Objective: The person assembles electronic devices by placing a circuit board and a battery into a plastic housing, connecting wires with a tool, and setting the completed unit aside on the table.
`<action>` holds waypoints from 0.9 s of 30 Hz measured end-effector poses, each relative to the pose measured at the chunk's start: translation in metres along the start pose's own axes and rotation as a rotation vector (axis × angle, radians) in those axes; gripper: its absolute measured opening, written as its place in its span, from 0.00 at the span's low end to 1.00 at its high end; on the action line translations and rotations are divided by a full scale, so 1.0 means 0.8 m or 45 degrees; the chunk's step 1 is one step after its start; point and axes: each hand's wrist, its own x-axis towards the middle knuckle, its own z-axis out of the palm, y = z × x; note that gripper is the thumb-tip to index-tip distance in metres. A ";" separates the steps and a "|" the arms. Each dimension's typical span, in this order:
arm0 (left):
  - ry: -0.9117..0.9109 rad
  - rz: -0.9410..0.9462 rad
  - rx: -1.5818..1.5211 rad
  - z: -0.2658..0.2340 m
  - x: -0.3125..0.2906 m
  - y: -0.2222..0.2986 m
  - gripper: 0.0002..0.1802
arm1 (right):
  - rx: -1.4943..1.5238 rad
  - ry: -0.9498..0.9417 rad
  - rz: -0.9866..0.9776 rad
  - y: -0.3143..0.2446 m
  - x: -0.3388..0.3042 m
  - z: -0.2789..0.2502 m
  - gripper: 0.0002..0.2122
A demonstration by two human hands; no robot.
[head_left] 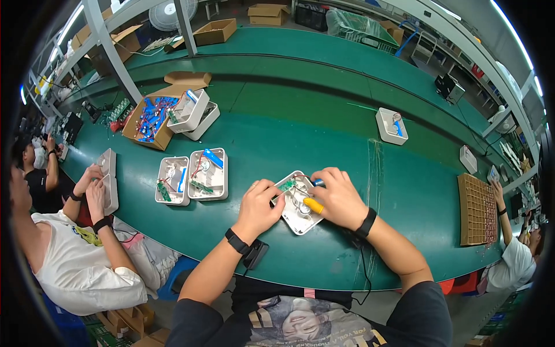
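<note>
A white plastic housing (299, 224) lies tilted on the table in front of me, with a green circuit board (287, 185), thin wires and a round part (304, 209) inside. My left hand (259, 207) is closed at its left side, fingertips gripping the edge of the circuit board. On the opposite side, my right hand (341, 199) has its fingers bent around a blue cylindrical battery (318, 182), which they partly hide. A yellow rounded cover (313, 205) shows at the right thumb, over the housing.
Two open housings (208, 194) with batteries and boards stand left, below stacked housings (188, 120) and a cardboard box (163, 139) of blue batteries. Another housing (392, 139) sits far right. A gridded tray (473, 214) is near the right-hand worker; another person (69, 254) works at left.
</note>
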 end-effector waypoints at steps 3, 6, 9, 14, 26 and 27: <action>0.002 0.008 -0.002 0.002 0.003 0.001 0.05 | 0.047 0.008 0.046 -0.009 -0.003 0.007 0.08; 0.022 0.013 0.004 0.002 0.003 0.002 0.05 | 0.034 0.018 0.054 -0.023 -0.007 0.010 0.09; 0.007 -0.002 -0.013 0.002 0.002 0.003 0.05 | -0.052 0.042 0.040 -0.031 -0.009 0.010 0.09; 0.014 0.017 0.001 -0.001 0.003 0.002 0.05 | 0.084 -0.039 0.067 -0.002 -0.008 0.022 0.10; -0.008 0.015 -0.008 -0.002 0.003 0.000 0.04 | 0.195 -0.304 0.214 0.057 0.004 -0.007 0.16; 0.004 0.025 -0.008 -0.001 0.002 -0.001 0.04 | 0.317 -0.300 0.279 0.056 0.006 -0.011 0.16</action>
